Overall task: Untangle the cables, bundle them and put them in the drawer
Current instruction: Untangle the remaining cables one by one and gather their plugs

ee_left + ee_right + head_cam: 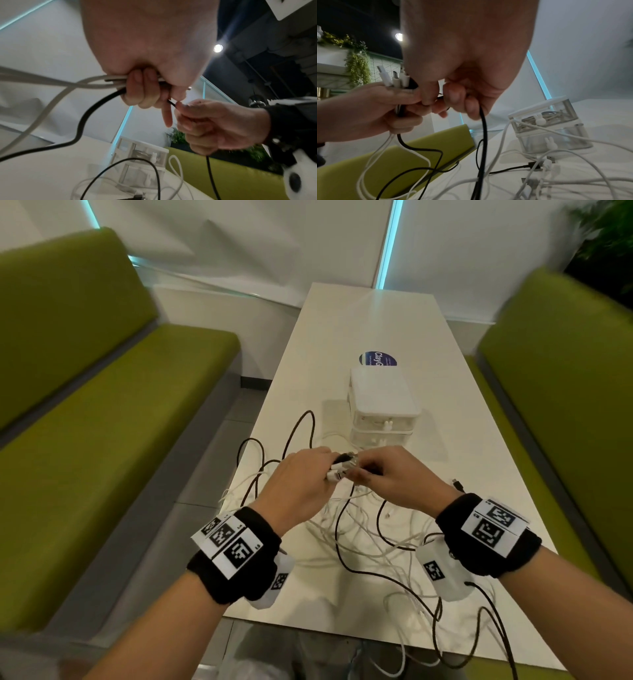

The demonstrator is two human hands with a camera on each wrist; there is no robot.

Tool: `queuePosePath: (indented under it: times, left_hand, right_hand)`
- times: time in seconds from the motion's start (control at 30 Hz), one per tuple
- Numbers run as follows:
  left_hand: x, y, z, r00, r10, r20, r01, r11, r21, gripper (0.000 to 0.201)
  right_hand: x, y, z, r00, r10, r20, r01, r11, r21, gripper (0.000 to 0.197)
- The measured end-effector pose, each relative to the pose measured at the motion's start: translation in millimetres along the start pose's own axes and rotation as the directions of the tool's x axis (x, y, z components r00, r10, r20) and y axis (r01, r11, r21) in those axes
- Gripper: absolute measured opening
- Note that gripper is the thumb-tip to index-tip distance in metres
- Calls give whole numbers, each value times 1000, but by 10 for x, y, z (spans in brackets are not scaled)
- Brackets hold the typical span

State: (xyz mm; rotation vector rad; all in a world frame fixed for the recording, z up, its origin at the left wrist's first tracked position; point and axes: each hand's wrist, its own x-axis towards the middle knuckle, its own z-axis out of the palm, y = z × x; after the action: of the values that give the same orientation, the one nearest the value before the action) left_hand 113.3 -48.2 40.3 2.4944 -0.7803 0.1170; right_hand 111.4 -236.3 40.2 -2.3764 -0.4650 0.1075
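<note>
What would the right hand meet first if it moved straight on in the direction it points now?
Most likely the left hand and its bunch of plugs: the right hand points leftward at them, fingertips almost touching. Depth looks nearly equal.

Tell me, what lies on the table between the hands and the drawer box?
In the head view, only a few loose white cables cross the table there.

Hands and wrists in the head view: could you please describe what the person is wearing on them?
Both hands, left and right, are bare. Each wrist has a black wristband carrying white tags with black square codes, and a small white camera box underneath, also coded.
</note>
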Motion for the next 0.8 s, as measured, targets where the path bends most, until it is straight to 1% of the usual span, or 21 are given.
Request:
queuePosePath:
  times: [0.07, 0.1, 0.13, 0.2, 0.23, 0.27, 0.3, 0.37, 0.4, 0.43, 0.5, 0.57, 0.63, 0.7, 0.73, 0.8]
  left_hand:
    - [3, -52, -93, 995, -53, -88, 42, 993, -114, 21]
    - [8, -79, -157, 984, -86, -158, 59, 984, -167, 24]
    - [18, -117, -226, 962, -133, -239, 80, 972, -220, 25]
    - [47, -222, -397, 885, -261, -385, 133, 935, -329, 27]
    - [64, -262, -478, 847, -318, -427, 153, 914, -376, 31]
    - [72, -291, -529, 823, -351, -446, 161, 898, -408, 34]
    - [69, -298, -561, 816, -358, -454, 158, 893, -421, 35]
    - [39, -269, -555, 819, -342, -460, 137, 896, -423, 34]
    - [28, -253, -533, 817, -345, -461, 128, 889, -438, 34]
    - [24, -237, -510, 815, -357, -456, 120, 875, -470, 34]
    - [40, -252, -470, 815, -392, -427, 105, 824, -556, 32]
    - [38, -265, -464, 822, -415, -389, 94, 773, -628, 30]
    - [20, -277, -467, 821, -421, -385, 114, 782, -613, 31]
    - [5, -305, -467, 831, -419, -366, 169, 817, -552, 33]
    - [0, -318, -459, 847, -415, -332, 211, 836, -506, 33]
    - [-14, -345, -429, 875, -419, -241, 292, 855, -427, 34]
  right_hand:
    - [-12, 30, -11, 999, 30, 24, -29, 1000, -4, 40]
    - [-27, 50, -31, 997, 61, 40, -61, 998, -3, 40]
    - [-40, 82, -59, 994, 91, 53, -91, 996, 1, 39]
    - [-33, 97, -147, 993, 116, 38, -115, 993, -24, 37]
    - [-30, 93, -202, 993, 120, 6, -119, 991, -63, 36]
    - [-28, 82, -256, 992, 124, -30, -126, 985, -115, 36]
    - [-21, 45, -311, 990, 127, -61, -136, 975, -175, 36]
    - [13, -20, -404, 985, 137, -104, -161, 945, -285, 33]
    - [43, -25, -447, 980, 156, -127, -187, 939, -289, 30]
    - [73, -33, -485, 971, 188, -149, -221, 942, -252, 28]
    - [133, -46, -528, 947, 260, -191, -284, 953, -111, 29]
    - [188, -43, -550, 918, 285, -275, -297, 955, -3, 28]
    - [219, -33, -558, 881, 233, -411, -250, 968, 14, 25]
    - [233, -15, -537, 843, 115, -526, -160, 986, -41, 18]
    - [230, -11, -525, 832, 69, -551, -119, 991, -56, 15]
    - [217, -1, -492, 835, 24, -550, -73, 995, -68, 13]
